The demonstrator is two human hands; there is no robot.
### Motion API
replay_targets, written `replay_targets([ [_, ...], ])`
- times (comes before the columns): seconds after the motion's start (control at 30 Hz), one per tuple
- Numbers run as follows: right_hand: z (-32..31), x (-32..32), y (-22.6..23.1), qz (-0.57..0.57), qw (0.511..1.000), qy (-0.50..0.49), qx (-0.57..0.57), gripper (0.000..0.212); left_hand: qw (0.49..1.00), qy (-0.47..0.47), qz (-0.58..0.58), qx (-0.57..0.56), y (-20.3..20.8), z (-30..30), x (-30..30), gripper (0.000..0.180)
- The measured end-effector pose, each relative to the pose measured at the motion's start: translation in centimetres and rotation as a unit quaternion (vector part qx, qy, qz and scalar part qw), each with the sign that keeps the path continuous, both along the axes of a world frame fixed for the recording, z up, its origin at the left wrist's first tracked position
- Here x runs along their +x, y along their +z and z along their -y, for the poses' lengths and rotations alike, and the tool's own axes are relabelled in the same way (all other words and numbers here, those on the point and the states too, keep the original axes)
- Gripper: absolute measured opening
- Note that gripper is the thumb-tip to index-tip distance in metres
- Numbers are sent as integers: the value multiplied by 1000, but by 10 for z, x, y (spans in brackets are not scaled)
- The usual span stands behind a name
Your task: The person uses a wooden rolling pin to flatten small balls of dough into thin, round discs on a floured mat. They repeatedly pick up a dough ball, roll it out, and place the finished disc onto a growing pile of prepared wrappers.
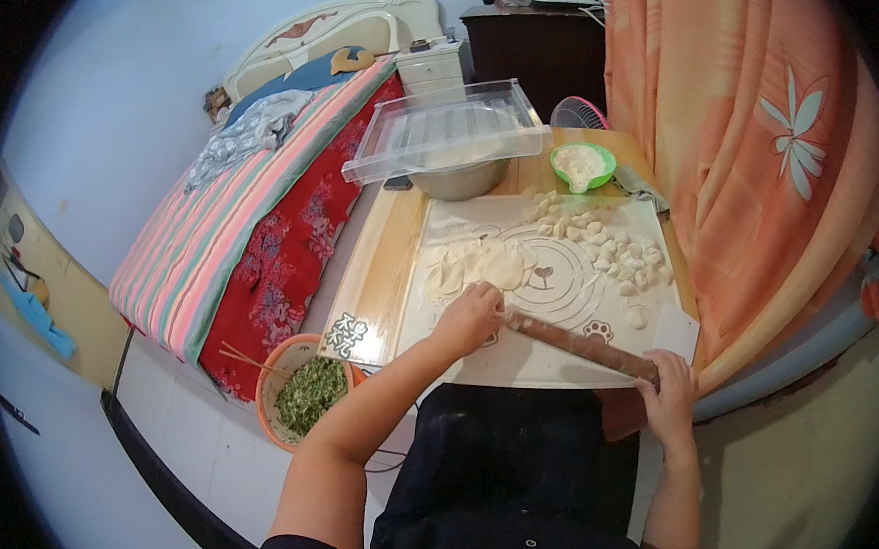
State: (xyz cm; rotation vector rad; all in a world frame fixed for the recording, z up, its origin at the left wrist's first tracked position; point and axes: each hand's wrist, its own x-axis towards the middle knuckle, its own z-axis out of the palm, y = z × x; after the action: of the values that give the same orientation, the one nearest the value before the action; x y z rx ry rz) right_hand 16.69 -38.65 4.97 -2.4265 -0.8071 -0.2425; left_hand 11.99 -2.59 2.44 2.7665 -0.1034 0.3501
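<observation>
A brown wooden rolling pin (pixel 582 345) lies slanted over the near part of a white printed dough mat (pixel 564 365). My right hand (pixel 670 390) is closed around its right end. At its other end my left hand (pixel 470 321) has its fingers curled in; they hide the tip of the pin. Just beyond the left hand, thin round dough wrappers (pixel 479 264) lie overlapping. Small floured dough pieces (pixel 630 260) are scattered on the right of the mat, and one flattened piece (pixel 638 316) lies apart, close to the pin.
A clear plastic drawer (pixel 442 135) rests across a metal basin (pixel 462 181) at the table's far side. Right of it stands a green bowl of flour (pixel 583 168). An orange basin of chopped green filling (pixel 312 395) with chopsticks sits low at the left. Orange curtains (pixel 742 159) hang along the right.
</observation>
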Motion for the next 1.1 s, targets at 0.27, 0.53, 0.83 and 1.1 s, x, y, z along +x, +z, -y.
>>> replay_targets([
  [0.27, -45, -10, -2, -33, 997, 3, 64, 37, 995, -76, 39, 61, -25, 15, -72, 63],
  [0.53, -107, -4, -9, -36, 999, 26, -3, 38, 996, -35, 3, 77, -14, 22, -82, 63],
  [0.83, -172, 20, -38, 67, 985, 111, -110, 57, 980, 166, 31, 105, -18, -37, -60, 52],
  [1.1, -154, 13, -34, 22, 974, 134, -181, 75, 984, 162, -3, 70, -19, -14, -87, 67],
])
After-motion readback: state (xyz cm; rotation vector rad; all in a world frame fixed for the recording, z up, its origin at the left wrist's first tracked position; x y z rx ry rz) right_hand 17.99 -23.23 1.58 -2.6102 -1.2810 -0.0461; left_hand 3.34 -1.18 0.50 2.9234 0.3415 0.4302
